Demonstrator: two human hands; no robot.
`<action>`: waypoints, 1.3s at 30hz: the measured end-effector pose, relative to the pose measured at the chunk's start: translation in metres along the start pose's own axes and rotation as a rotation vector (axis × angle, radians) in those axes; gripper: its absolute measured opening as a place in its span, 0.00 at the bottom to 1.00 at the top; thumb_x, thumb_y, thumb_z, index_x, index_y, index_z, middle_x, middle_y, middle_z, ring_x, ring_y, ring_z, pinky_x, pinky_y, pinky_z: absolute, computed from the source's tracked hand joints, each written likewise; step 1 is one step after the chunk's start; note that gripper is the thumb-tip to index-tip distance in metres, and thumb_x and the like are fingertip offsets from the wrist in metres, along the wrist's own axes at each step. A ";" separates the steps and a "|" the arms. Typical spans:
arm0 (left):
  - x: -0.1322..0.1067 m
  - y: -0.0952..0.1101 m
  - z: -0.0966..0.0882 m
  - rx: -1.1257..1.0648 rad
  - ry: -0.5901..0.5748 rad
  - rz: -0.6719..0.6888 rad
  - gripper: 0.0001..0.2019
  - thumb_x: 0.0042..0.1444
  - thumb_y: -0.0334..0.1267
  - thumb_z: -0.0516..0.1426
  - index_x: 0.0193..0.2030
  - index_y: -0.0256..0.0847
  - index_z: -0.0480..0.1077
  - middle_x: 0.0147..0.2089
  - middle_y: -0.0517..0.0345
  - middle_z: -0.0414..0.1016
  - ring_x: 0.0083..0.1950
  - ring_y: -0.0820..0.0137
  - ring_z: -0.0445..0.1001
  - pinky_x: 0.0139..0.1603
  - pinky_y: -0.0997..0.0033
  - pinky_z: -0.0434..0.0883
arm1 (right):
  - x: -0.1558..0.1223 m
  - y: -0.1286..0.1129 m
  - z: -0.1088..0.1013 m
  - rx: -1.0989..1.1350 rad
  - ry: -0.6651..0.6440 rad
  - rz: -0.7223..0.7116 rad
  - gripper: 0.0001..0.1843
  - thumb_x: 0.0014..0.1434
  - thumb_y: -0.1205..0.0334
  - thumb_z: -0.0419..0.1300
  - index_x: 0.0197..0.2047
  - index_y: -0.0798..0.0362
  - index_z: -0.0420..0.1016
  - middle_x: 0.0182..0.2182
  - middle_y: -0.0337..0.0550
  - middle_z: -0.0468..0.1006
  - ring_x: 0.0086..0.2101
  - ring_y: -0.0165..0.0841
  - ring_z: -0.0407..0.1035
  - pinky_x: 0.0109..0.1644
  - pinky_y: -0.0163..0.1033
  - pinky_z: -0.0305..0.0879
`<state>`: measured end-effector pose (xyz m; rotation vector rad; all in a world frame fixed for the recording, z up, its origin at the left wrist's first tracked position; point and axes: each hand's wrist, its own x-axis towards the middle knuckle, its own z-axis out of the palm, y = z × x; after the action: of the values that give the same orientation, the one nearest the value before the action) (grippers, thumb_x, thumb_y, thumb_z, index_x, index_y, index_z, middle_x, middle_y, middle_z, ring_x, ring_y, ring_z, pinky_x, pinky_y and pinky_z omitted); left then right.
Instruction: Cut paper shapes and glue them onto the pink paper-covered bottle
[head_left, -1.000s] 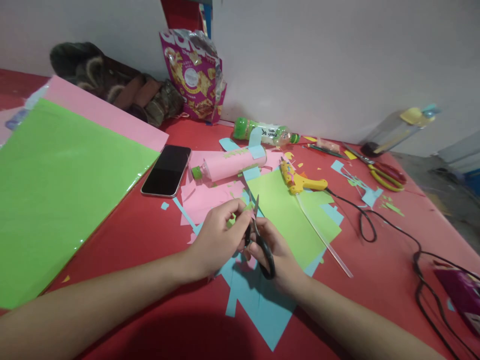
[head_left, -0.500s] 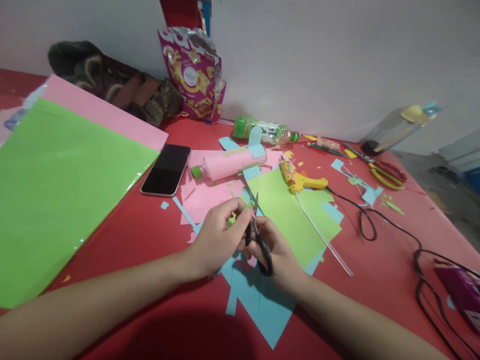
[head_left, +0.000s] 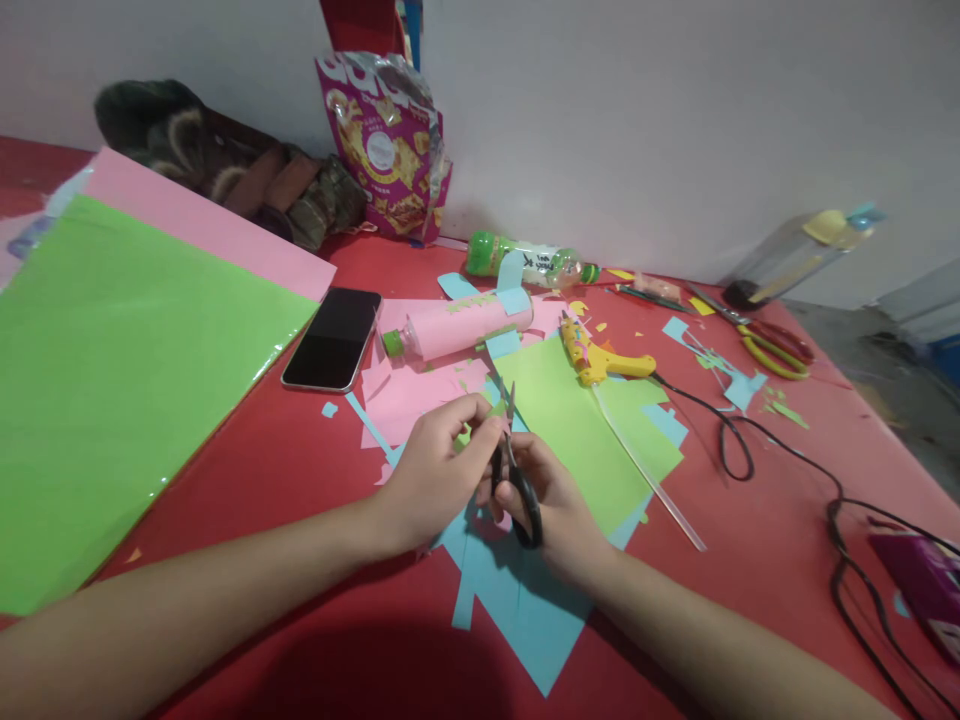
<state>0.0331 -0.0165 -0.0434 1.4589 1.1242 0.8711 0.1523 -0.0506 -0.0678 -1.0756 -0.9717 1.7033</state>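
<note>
In my right hand (head_left: 559, 505) are black-handled scissors (head_left: 528, 505), blades pointing away from me and slightly apart. My left hand (head_left: 450, 465) pinches a small piece of green paper (head_left: 498, 409) right beside the blades. A bit of pink shows near the fingertips, and the rest of what the left fingers hold is hidden. Beneath both hands lie blue paper (head_left: 536, 635) and a light green sheet (head_left: 592, 440). Just beyond them rests a bottle wrapped in pink paper (head_left: 465, 328), with a green cap and blue tabs.
A yellow glue gun (head_left: 600, 362) lies to the right, its black cord (head_left: 810, 472) trailing off. A phone (head_left: 334, 340) and large green sheets (head_left: 142, 400) are on the left. Farther back are a snack bag (head_left: 386, 150), a green bottle (head_left: 525, 262) and red-yellow scissors (head_left: 772, 345).
Both hands stay in nearly the same place. The scissors' handles have shifted very slightly; everything else on the table looks unmoved.
</note>
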 end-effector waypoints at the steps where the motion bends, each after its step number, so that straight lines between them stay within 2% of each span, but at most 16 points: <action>1: 0.000 0.000 0.000 0.002 0.002 0.001 0.13 0.54 0.37 0.47 0.20 0.40 0.52 0.14 0.68 0.55 0.18 0.78 0.59 0.20 0.77 0.57 | 0.000 0.000 0.000 -0.001 -0.001 -0.004 0.23 0.40 0.50 0.63 0.35 0.50 0.59 0.25 0.33 0.64 0.19 0.22 0.59 0.22 0.31 0.58; 14: 0.003 -0.002 -0.002 0.028 0.002 -0.002 0.11 0.54 0.35 0.46 0.21 0.39 0.54 0.17 0.67 0.57 0.20 0.78 0.60 0.23 0.78 0.59 | 0.000 0.000 0.000 0.061 0.033 0.032 0.23 0.39 0.51 0.64 0.33 0.51 0.59 0.22 0.30 0.63 0.16 0.21 0.60 0.16 0.28 0.55; 21: 0.005 -0.005 -0.002 0.091 0.004 0.029 0.11 0.53 0.34 0.47 0.20 0.38 0.54 0.20 0.66 0.55 0.22 0.78 0.57 0.22 0.78 0.56 | 0.003 0.004 -0.006 0.110 0.082 -0.017 0.19 0.46 0.52 0.61 0.38 0.50 0.60 0.20 0.31 0.66 0.16 0.22 0.60 0.16 0.28 0.55; 26: 0.007 -0.009 -0.003 0.117 -0.112 0.039 0.10 0.53 0.34 0.46 0.21 0.38 0.56 0.20 0.65 0.60 0.24 0.77 0.60 0.26 0.78 0.58 | 0.009 0.003 -0.013 0.266 0.071 -0.085 0.21 0.44 0.51 0.61 0.40 0.50 0.61 0.26 0.34 0.67 0.24 0.25 0.64 0.26 0.31 0.61; 29: 0.008 -0.011 -0.003 0.192 -0.187 0.031 0.09 0.51 0.34 0.47 0.21 0.37 0.57 0.21 0.64 0.60 0.25 0.77 0.60 0.26 0.78 0.58 | 0.013 0.000 -0.016 0.259 0.124 -0.095 0.19 0.42 0.61 0.63 0.38 0.49 0.61 0.25 0.32 0.67 0.25 0.24 0.63 0.30 0.31 0.60; 33: 0.010 -0.015 -0.003 0.270 -0.309 0.012 0.09 0.49 0.33 0.47 0.20 0.37 0.54 0.20 0.66 0.55 0.22 0.78 0.57 0.22 0.79 0.55 | 0.016 -0.001 -0.018 0.182 0.187 -0.116 0.22 0.39 0.73 0.62 0.37 0.48 0.60 0.27 0.31 0.67 0.26 0.23 0.63 0.31 0.30 0.59; 39: 0.016 -0.020 -0.009 0.338 -0.447 0.118 0.09 0.48 0.32 0.47 0.19 0.37 0.52 0.19 0.66 0.52 0.22 0.79 0.53 0.23 0.79 0.53 | 0.017 -0.004 -0.023 0.092 0.144 -0.108 0.22 0.37 0.75 0.60 0.36 0.48 0.59 0.26 0.30 0.67 0.23 0.22 0.61 0.28 0.30 0.58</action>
<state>0.0257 0.0012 -0.0619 1.8996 0.8773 0.4074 0.1703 -0.0299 -0.0758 -1.0506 -0.8372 1.5457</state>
